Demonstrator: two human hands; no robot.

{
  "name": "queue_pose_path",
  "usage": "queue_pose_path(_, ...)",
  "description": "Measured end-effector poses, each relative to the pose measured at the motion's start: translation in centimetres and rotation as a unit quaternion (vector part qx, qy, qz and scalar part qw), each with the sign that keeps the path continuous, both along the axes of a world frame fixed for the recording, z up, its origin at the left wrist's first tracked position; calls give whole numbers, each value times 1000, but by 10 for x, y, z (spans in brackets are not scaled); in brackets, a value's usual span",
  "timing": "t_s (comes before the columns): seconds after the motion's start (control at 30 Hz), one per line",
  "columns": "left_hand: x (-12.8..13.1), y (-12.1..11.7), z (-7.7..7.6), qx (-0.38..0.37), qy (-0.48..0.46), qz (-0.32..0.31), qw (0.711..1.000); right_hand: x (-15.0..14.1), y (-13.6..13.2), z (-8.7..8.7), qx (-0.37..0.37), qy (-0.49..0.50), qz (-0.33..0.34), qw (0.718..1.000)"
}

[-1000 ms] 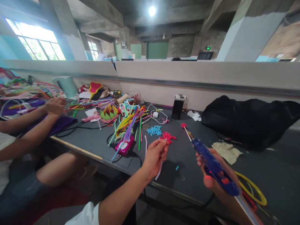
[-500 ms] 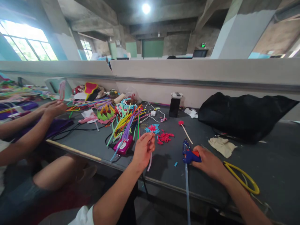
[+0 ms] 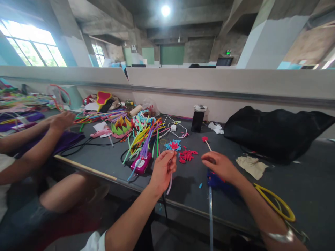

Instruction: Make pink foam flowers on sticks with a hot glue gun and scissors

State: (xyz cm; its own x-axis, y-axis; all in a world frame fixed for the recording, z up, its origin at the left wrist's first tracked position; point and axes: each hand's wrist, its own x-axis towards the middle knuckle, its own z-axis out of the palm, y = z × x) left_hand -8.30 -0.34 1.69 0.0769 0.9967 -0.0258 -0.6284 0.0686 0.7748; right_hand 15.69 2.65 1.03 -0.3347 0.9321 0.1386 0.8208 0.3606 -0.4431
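My left hand pinches the pale pink stem of a small flower with red petals, held upright over the table. Behind it lies a pile of short blue pieces, and beside that a heap of short red pieces. Fingers stretched and empty, my right hand hovers above a blue glue gun, partly covering it. A long translucent glue stick sticks out of the gun past the table edge. Another red-headed flower lies beyond my right hand.
Bundled colourful pipe cleaners and a magenta box lie left of my hands. A phone stands at the back. To the right are a black bag, a beige cloth and a yellow loop. A co-worker's hands are at far left.
My right hand has let go of the glue gun, which now lies on the table, and has lifted forward and left with fingers extended. My left hand keeps its pinch on the flower stem.
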Motion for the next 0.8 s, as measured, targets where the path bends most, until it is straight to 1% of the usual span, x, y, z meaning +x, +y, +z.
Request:
queue_pose_path(0.07, 2, 0, -1, -2, -2, -1, 1000, -30, 22, 0, 2, -13, 9, 1000)
queue_pose_path(0.17, 3, 1, -2, -4, 0, 0, 1000, -67, 50, -8, -11, -51, 15, 998)
queue_pose_path(0.23, 3, 2, -4, -5, 2, -1, 1000, -83, 63, -15, -18, -78, 7, 997)
queue_pose_path(0.33, 3, 3, -5, -8, 4, 0, 1000, -94, 74, -26, -25, -98, -3, 995)
queue_pose_path(0.47, 4, 4, -5, -13, 4, 2, 1000, -96, 79, -34, -24, -78, -18, 997)
queue_pose_path(0.57, 7, 4, -5, -15, 1, -5, 1000, -90, 76, -35, -13, -25, -34, 999)
queue_pose_path(0.7, 14, 3, -6, -12, 0, -19, 1000, -72, 60, -29, 3, 96, -54, 994)
queue_pose_path(0.8, 21, 1, -8, -10, 3, -27, 1000, -58, 39, -26, 0, 211, -69, 975)
